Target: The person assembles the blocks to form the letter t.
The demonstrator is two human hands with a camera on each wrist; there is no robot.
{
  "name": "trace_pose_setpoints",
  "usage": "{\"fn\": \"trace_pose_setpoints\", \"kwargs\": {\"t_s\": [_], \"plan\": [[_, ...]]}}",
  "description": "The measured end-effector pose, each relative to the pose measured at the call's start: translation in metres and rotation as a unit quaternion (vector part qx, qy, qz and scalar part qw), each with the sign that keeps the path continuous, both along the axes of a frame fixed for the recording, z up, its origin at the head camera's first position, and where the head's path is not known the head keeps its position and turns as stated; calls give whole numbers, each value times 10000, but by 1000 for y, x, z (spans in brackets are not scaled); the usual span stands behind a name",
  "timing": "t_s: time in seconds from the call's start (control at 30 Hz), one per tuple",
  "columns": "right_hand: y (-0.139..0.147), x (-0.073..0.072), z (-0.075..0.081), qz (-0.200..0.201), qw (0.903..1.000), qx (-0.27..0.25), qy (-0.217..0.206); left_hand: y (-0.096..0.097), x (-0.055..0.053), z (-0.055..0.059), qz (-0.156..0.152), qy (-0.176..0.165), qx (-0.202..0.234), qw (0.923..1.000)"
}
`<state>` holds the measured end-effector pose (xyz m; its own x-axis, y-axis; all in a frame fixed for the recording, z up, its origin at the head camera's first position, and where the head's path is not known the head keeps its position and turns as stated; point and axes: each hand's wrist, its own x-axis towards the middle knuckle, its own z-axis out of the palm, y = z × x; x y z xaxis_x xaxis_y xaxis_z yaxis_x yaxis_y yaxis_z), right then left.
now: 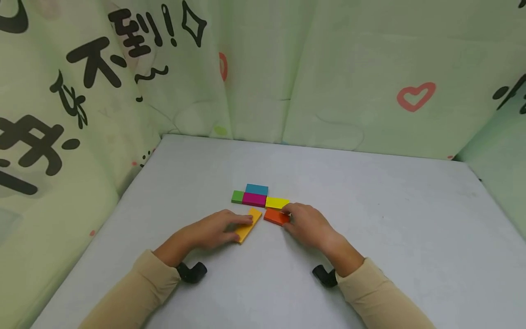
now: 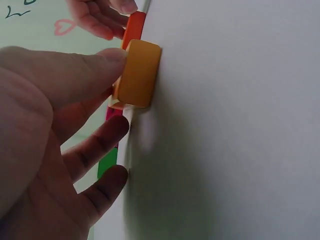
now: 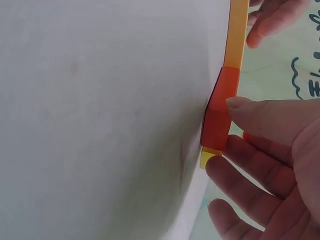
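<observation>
My left hand (image 1: 215, 228) pinches a long amber block (image 1: 249, 225), which lies slanted on the table. In the left wrist view its thumb is against the block (image 2: 140, 75), with the other fingers spread. My right hand (image 1: 308, 224) holds a red-orange block (image 1: 274, 216) between thumb and fingers; the right wrist view shows the thumb on its edge. Just behind the red-orange block lies a yellow block (image 1: 277, 202), partly under the right fingertips. A magenta block (image 1: 254, 199) sits at the yellow one's left, with a green block (image 1: 237, 197) beside it and a blue block (image 1: 256, 189) behind.
All the blocks lie flat on a white table (image 1: 390, 228). A pale green printed curtain (image 1: 349, 82) hangs along the table's back and sides. Each wrist carries a black camera mount (image 1: 192, 273) beside a beige sleeve (image 1: 131, 288).
</observation>
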<state>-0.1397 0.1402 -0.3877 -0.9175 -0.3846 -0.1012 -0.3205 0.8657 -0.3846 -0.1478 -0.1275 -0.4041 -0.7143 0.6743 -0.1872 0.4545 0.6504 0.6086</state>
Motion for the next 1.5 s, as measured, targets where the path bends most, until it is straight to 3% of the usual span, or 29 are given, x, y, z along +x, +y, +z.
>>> {"fn": "trace_pose_setpoints", "kwargs": {"t_s": [0.13, 0.4, 0.6, 0.83, 1.5], "plan": [[-2, -1, -1, 53, 10000, -84, -7, -2, 0, -2, 70, -205, 50, 9998], [-2, -2, -1, 11, 9998, -152, -90, 4, 11, -6, 168, -235, 280, 9992], [-2, -3, -1, -23, 9997, -200, -111, 9, 21, -6, 19, -114, 273, 9996], [-1, -3, -2, 20, 9998, -183, -77, 14, 31, -4, 46, -72, 192, 9998], [-8, -2, -3, 369, 9989, -262, -76, 18, 49, 2, -24, 272, -53, 9996]]}}
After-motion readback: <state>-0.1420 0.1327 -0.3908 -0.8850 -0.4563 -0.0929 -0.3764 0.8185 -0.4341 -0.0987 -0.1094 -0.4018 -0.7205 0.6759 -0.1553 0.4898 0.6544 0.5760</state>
